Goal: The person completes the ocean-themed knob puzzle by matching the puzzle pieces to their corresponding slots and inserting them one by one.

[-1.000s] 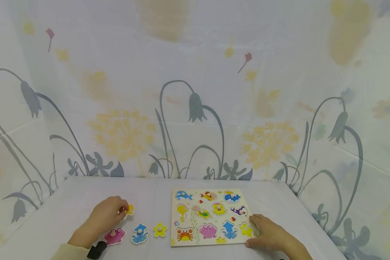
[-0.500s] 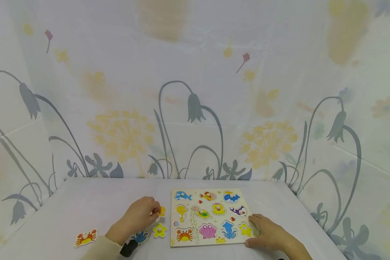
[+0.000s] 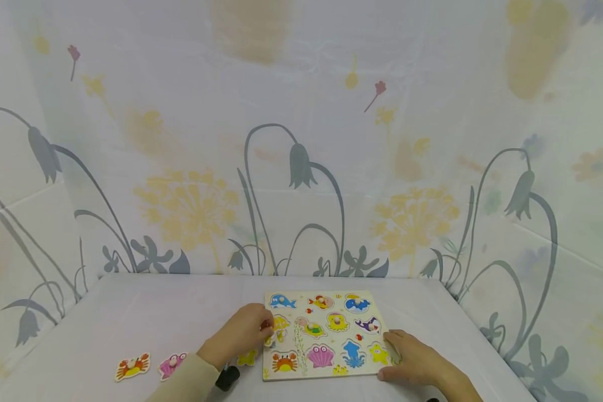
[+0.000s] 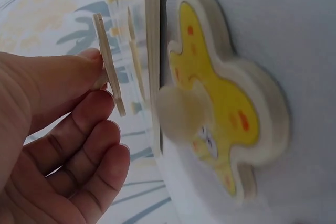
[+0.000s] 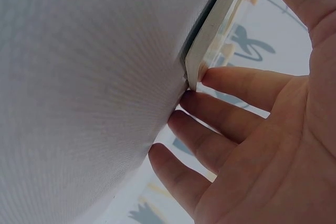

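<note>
My left hand (image 3: 243, 333) pinches a thin wooden puzzle piece (image 4: 109, 66) by its knob between thumb and fingertips, over the left edge of the sea-animal puzzle board (image 3: 301, 379). In the left wrist view the piece shows edge-on; in the head view its yellow face lies near the seahorse recess, and I cannot tell whether it touches the board. A yellow starfish piece (image 4: 226, 108) with a round knob lies on the table beside this hand. My right hand (image 3: 414, 357) rests against the board's right edge, fingers extended, thumb near the front corner.
On the table at the left lie a crab piece (image 3: 133, 367) and a pink shell piece (image 3: 172, 365), partly covered by the left arm. Knobbed pieces such as the octopus (image 3: 337, 322) and turtle (image 3: 312, 328) sit in the board. A flowered curtain (image 3: 301, 223) hangs behind.
My left hand has carried the yellow piece rightward from the table's left side to the board's left edge. The crab and shell pieces have come into view behind it. The right hand stays put.
</note>
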`<act>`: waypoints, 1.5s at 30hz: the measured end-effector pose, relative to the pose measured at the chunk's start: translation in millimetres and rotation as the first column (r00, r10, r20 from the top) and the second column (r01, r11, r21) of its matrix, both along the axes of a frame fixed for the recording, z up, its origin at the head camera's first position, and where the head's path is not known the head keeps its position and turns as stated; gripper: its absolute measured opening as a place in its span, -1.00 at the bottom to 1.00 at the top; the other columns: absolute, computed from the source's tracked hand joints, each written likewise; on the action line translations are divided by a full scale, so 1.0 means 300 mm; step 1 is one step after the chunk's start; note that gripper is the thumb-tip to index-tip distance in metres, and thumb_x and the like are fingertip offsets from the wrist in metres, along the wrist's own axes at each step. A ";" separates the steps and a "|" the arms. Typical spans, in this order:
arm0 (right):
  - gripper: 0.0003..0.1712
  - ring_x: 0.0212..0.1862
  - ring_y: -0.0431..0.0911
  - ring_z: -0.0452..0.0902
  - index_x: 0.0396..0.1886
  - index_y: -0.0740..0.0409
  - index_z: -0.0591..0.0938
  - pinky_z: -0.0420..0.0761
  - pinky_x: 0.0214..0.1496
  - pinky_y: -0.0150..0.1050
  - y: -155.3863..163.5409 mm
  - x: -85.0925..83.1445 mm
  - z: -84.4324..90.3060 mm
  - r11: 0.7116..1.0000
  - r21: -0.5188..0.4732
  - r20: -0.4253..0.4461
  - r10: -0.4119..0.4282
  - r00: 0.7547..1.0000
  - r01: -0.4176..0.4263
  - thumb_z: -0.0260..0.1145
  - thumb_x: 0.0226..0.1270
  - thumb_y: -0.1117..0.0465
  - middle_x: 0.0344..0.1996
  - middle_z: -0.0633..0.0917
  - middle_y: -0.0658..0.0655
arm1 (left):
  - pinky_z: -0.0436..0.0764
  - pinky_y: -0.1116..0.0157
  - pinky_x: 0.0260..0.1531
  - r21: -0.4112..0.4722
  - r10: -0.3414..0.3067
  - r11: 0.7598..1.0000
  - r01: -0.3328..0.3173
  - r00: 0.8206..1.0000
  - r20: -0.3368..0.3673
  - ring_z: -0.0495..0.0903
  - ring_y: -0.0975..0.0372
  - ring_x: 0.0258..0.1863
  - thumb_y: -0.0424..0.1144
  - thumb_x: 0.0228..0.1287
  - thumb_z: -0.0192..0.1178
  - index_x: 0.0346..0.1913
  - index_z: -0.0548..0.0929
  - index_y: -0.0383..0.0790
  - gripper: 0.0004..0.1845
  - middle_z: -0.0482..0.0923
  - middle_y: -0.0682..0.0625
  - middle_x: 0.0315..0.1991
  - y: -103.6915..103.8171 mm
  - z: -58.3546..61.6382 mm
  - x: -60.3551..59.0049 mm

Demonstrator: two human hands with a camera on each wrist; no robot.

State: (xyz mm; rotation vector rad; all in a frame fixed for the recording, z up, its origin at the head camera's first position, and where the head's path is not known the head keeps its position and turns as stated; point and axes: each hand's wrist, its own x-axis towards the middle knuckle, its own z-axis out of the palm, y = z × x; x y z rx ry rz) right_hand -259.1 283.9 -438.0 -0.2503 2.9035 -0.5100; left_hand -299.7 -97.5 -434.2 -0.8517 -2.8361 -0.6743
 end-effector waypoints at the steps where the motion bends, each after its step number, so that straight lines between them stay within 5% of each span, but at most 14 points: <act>1: 0.04 0.29 0.27 0.26 0.25 0.26 0.46 0.24 0.22 0.27 -0.001 0.000 0.001 1.000 -0.002 0.001 0.001 1.000 -0.001 0.52 -0.20 -0.26 0.25 0.40 0.33 | 0.35 0.36 -0.41 0.005 -0.004 1.000 0.003 1.000 0.006 0.32 0.33 -0.48 -0.25 0.18 0.31 -0.46 0.65 -0.06 -0.91 0.35 0.20 -0.54 0.006 -0.001 -0.004; 16: 0.04 0.29 0.27 0.26 0.24 0.27 0.46 0.24 0.23 0.26 -0.010 0.003 0.007 1.000 0.008 0.004 0.000 1.000 0.000 0.51 -0.19 -0.25 0.25 0.40 0.33 | 0.41 0.35 -0.36 -0.017 0.027 1.000 -0.027 0.998 0.056 0.37 0.34 -0.44 -0.23 0.19 0.30 -0.49 0.62 -0.03 -0.87 0.40 0.22 -0.49 0.060 -0.033 -0.051; 45: 0.06 0.28 0.25 0.28 0.24 0.24 0.47 0.25 0.22 0.26 -0.009 -0.005 0.001 0.999 0.026 0.016 -0.026 1.000 0.026 0.52 -0.23 -0.28 0.25 0.41 0.31 | 0.36 0.33 -0.42 -0.096 0.092 0.992 -0.081 0.990 0.111 0.35 0.30 -0.44 -0.19 0.15 0.33 -0.39 0.61 -0.02 -0.92 0.37 0.16 -0.51 0.089 -0.021 -0.062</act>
